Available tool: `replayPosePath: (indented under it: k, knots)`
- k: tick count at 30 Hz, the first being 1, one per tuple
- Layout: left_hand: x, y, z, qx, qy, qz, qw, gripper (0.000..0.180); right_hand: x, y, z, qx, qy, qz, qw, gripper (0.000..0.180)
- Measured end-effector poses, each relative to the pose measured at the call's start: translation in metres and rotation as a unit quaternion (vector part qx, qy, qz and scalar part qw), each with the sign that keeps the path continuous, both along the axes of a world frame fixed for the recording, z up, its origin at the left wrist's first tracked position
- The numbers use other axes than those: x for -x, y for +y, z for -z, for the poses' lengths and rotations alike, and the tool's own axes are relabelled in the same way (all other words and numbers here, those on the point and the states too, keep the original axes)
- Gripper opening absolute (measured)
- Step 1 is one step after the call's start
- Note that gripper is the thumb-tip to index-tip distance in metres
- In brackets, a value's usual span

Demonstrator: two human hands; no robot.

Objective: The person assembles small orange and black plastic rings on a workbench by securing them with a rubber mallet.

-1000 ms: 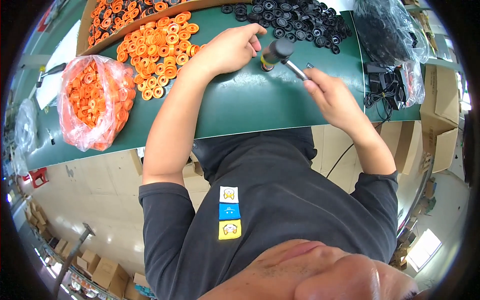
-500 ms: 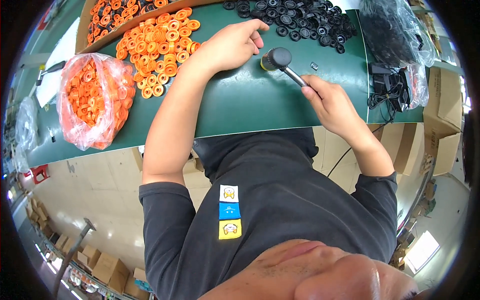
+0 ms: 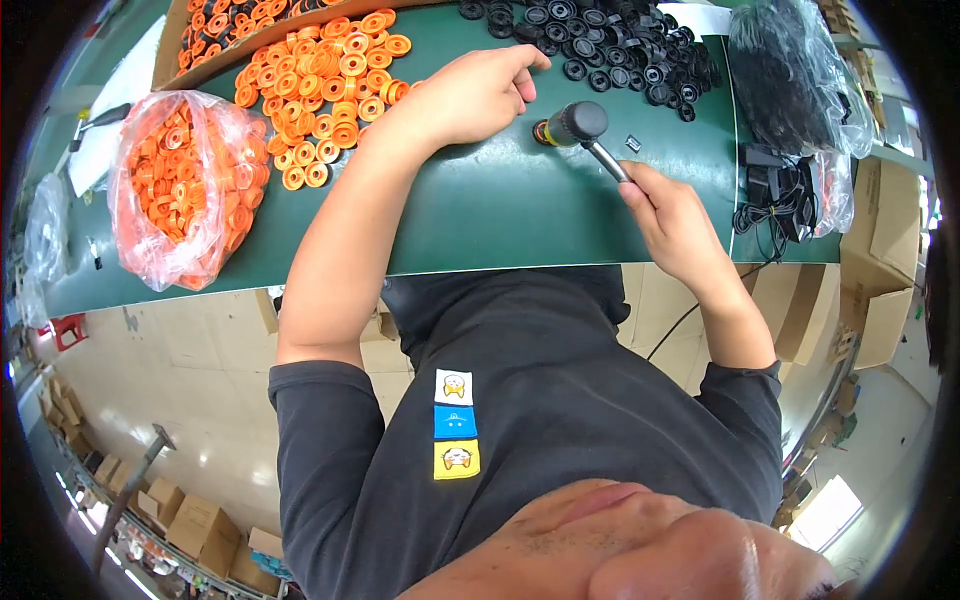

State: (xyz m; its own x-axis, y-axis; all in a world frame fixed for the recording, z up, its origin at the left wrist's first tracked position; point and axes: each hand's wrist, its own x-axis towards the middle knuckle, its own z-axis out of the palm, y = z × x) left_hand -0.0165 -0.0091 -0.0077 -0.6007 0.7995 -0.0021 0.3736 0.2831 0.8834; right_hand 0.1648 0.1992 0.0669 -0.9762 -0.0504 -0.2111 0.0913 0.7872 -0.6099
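Note:
My right hand (image 3: 672, 215) is closed round the metal handle of a mallet (image 3: 583, 122) with a rounded black head. Under the left side of that head shows a bit of yellow-orange; whether it is the mallet's other face or a separate part I cannot tell. My left hand (image 3: 488, 92) hovers or rests just left of the mallet, index finger stretched out and the others loosely bent, nothing visible in it. Orange rings (image 3: 330, 75) lie heaped beside my left wrist. Black round caps (image 3: 610, 45) are spread beyond my fingertips.
A clear bag of orange rings (image 3: 185, 195) stands at the left on the green table (image 3: 480, 225). Behind it, a cardboard box (image 3: 165, 50) holds orange and black pieces. On the right lie a black-filled plastic bag (image 3: 790, 80) and a cabled black adapter (image 3: 780, 195).
The mallet has shifted slightly to the right in my right hand's grip. My left hand keeps nearly the same pose, and the whole view has moved a little.

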Motion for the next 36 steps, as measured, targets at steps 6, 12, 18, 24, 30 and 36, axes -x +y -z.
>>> replayPosePath:
  k: [6, 12, 18, 24, 30, 36]
  knots:
    - [0.001, 0.001, 0.0, 0.011, 0.012, -0.007, 1.0, 0.05, 0.005, -0.004, -0.009, 0.04, 0.036, 0.053, 0.997, 0.021]
    - [-0.002, -0.001, -0.006, 0.006, 0.037, 0.025, 0.999, 0.037, 0.005, 0.006, 0.009, 0.02, 0.013, 0.02, 1.0, 0.022]
    - [-0.009, -0.003, -0.016, 0.036, 0.109, 0.071, 0.991, 0.036, -0.006, 0.039, 0.004, -0.002, 0.038, 0.089, 0.995, 0.022]
    - [-0.012, 0.0, -0.018, 0.052, 0.148, 0.077, 0.985, 0.028, -0.009, 0.098, 0.03, -0.208, 0.175, -0.067, 0.96, 0.023]
    - [-0.01, 0.0, -0.014, 0.05, 0.16, 0.072, 0.983, 0.026, 0.014, 0.079, 0.019, -0.145, 0.278, -0.094, 0.945, 0.032]
    - [-0.012, 0.003, -0.023, -0.004, 0.088, 0.065, 0.994, 0.025, 0.06, 0.019, 0.025, -0.002, 0.307, -0.19, 0.932, 0.038]
